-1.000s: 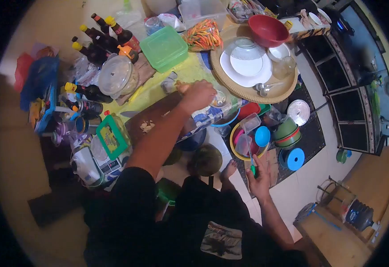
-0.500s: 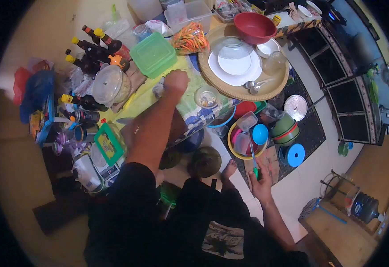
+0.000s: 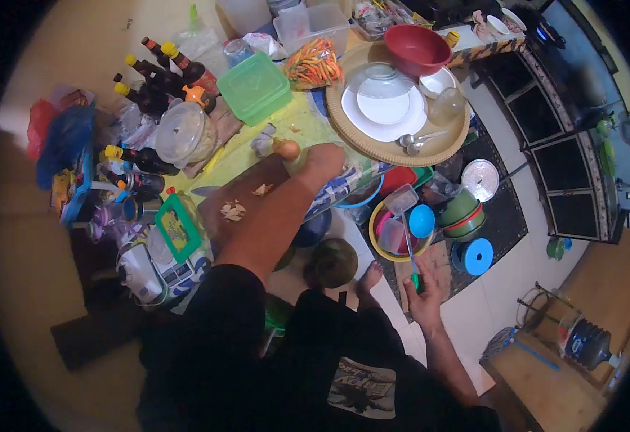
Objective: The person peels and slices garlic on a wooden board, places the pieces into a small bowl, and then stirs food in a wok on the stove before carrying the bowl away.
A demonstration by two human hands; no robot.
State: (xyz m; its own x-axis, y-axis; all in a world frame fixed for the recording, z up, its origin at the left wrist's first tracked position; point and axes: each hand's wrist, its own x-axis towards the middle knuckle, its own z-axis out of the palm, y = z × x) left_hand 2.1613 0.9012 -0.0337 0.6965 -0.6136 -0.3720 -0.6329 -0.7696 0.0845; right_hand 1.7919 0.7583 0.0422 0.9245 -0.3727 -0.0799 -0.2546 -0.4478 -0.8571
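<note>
My left hand [image 3: 324,163] is closed over the spot of a small round dish, which it now covers; what its fingers hold, if anything, is hidden. Beside it are a brown-skinned onion [image 3: 287,149] and a pale garlic bulb [image 3: 262,142]. Under my left forearm lies a brown cutting board [image 3: 221,191] bearing chopped pale pieces [image 3: 233,210] and a second small pile [image 3: 262,189]. Low on the right, my right hand [image 3: 423,299] grips a green-handled knife [image 3: 414,279], its blade pointing away from me above the floor.
Sauce bottles [image 3: 145,97], a lidded bowl [image 3: 181,133] and a green container [image 3: 255,88] crowd the table's left and back. A bag of chillies [image 3: 315,65] adjoins a woven tray [image 3: 441,149] with plates. Tubs and a yellow basin [image 3: 376,241] stand on the floor.
My left hand has moved right and toward me, from beside the garlic to over the small dish. The onion and chopped pieces now show. My right hand stays put with the knife.
</note>
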